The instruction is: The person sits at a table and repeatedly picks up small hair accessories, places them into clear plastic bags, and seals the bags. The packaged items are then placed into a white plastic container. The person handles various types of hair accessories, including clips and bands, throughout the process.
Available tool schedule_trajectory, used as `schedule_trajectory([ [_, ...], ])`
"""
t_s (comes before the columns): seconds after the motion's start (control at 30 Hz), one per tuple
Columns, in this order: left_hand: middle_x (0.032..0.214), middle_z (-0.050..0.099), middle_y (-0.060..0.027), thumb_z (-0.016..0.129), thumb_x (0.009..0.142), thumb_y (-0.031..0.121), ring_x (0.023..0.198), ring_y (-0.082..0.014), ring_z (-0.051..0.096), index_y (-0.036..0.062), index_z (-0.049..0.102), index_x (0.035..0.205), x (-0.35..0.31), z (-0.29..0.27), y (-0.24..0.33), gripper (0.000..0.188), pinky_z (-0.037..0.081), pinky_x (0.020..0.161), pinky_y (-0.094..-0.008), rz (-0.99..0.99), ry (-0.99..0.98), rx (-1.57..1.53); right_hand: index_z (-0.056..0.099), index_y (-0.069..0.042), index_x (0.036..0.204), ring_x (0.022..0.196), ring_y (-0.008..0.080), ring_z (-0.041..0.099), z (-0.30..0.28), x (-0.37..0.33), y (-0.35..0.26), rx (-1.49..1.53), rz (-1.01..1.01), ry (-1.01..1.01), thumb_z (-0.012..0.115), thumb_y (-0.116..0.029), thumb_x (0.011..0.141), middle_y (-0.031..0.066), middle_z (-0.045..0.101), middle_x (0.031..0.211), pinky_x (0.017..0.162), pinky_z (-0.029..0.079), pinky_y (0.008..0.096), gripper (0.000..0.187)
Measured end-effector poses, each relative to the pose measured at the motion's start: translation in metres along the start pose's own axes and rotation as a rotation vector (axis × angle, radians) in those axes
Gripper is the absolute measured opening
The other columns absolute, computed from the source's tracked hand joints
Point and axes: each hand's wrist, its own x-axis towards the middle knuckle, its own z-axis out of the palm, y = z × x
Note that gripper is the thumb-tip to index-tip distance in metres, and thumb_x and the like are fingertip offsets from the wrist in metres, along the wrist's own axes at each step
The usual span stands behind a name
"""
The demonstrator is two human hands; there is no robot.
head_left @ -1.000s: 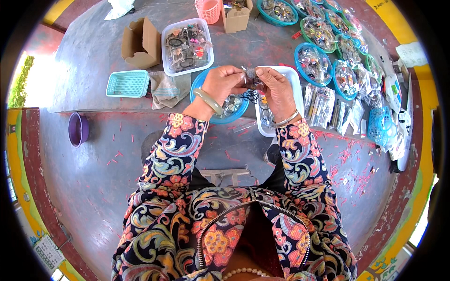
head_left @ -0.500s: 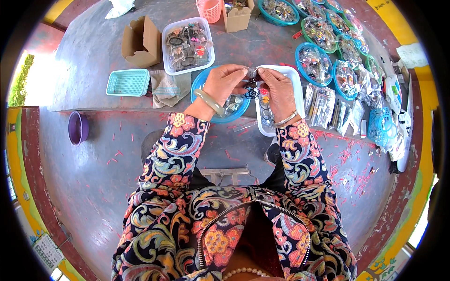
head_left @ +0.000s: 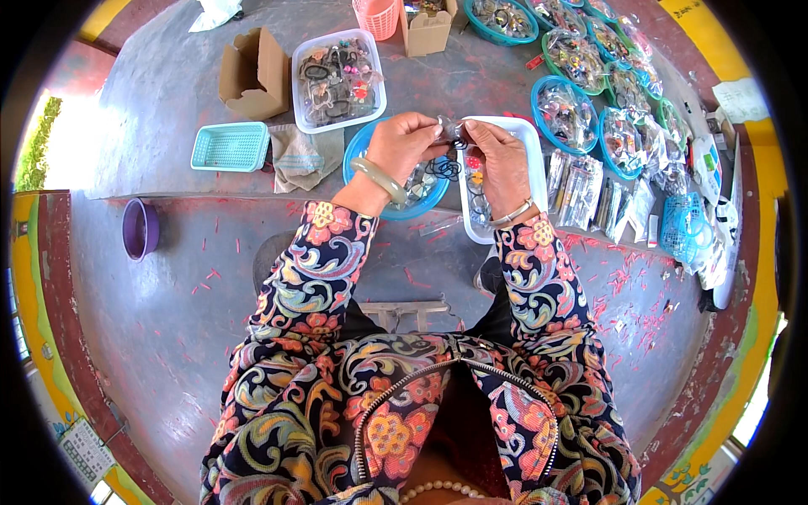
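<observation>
1. Head view: a worn grey counter (head_left: 471,84) spreads out ahead, thin red scraps littering the smooth grey floor (head_left: 185,337) below; yellow-and-maroon painted walls (head_left: 762,168) curve around.
2. On the counter, far right, packets crowd round plastic basins, this blue one (head_left: 534,105) among them; far left, an open brown cardboard box (head_left: 252,76) stands beside a white rectangular plastic tub (head_left: 297,93).
3. Centre now: looped black cords (head_left: 443,168) dangle from a small clear plastic wrapper (head_left: 448,126), right between the hands, above a round blue basin (head_left: 404,216) and a white rectangular tray (head_left: 539,164).
4. Left hand (head_left: 397,153): thumb and fingertips closed, pinching the wrapper's left side.
5. Right hand (head_left: 503,164): thumb and forefinger nipping its right side.
</observation>
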Motion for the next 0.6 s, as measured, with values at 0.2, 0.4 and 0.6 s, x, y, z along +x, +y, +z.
schedule_trajectory([
  [0.2,0.090,0.059,-0.0124,0.050,0.085,0.003,0.082,-0.0190,0.060,-0.0066,0.055,0.088,0.0016,-0.0015,-0.0020,0.011,0.052,0.078,-0.0304,-0.007,-0.012,0.017,0.066,0.000,0.086,0.067,0.0072,0.053,0.0029,-0.0030,-0.0027,0.026,-0.021,0.035,0.066,-0.020,0.077,0.0024,0.063,0.075,0.061,0.038,0.0210,0.021],
  [0.4,0.089,0.058,-0.0113,0.050,0.086,0.003,0.082,-0.0181,0.060,-0.0059,0.055,0.088,0.0007,-0.0009,-0.0046,0.011,0.052,0.078,-0.0300,0.049,0.012,0.060,0.066,-0.002,0.082,0.066,0.0075,0.052,0.0022,-0.0020,0.0014,0.096,0.031,0.044,0.065,-0.020,0.078,0.0019,0.062,0.073,0.060,0.037,0.0217,0.019],
  [0.6,0.091,0.057,-0.0108,0.052,0.085,0.004,0.081,-0.0178,0.060,-0.0050,0.055,0.091,-0.0030,0.0027,0.0003,0.011,0.052,0.076,-0.0278,-0.027,0.007,-0.101,0.065,-0.002,0.081,0.066,0.0075,0.052,0.0012,0.0012,0.0027,0.099,0.015,0.015,0.065,-0.018,0.078,0.0016,0.062,0.073,0.060,0.037,0.0213,0.017],
])
